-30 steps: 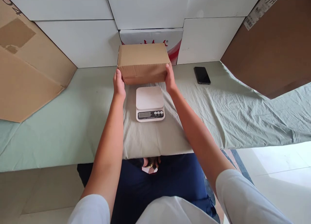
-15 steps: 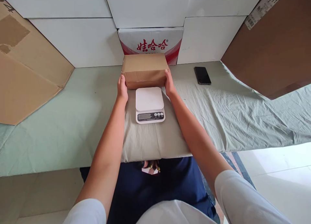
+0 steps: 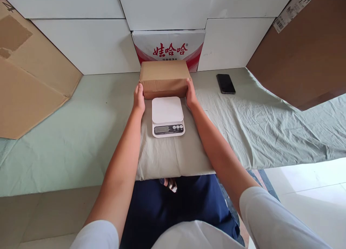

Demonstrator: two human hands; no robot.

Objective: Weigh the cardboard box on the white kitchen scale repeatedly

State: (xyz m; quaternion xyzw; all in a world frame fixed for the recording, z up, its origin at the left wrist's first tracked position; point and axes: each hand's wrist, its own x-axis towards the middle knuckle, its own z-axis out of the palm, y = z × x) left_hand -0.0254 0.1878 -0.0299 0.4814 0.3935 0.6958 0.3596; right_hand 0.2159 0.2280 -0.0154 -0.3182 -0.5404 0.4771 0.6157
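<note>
A closed brown cardboard box [image 3: 165, 71] is gripped between both of my hands, just behind the scale. My left hand [image 3: 138, 97] presses its left side, thumb at the front corner. On the opposite side, my right hand [image 3: 190, 93] holds it with the thumb near the upper front corner. Most of my fingers are hidden along the box's sides. Between my forearms lies a white digital kitchen scale [image 3: 168, 112] with a bare platform; its small display looks blank and its buttons face me.
Green cloth [image 3: 89, 123] covers the table. A black smartphone [image 3: 226, 84] lies to the right. Behind the held box stands a white and red printed carton [image 3: 169, 40] against white panels. Large cardboard pieces stand at the left [image 3: 35, 83] and right [image 3: 305, 54].
The cardboard box has shifted slightly to the right in both hands. The scale and phone stay in place on the cloth; the view has moved very little.
</note>
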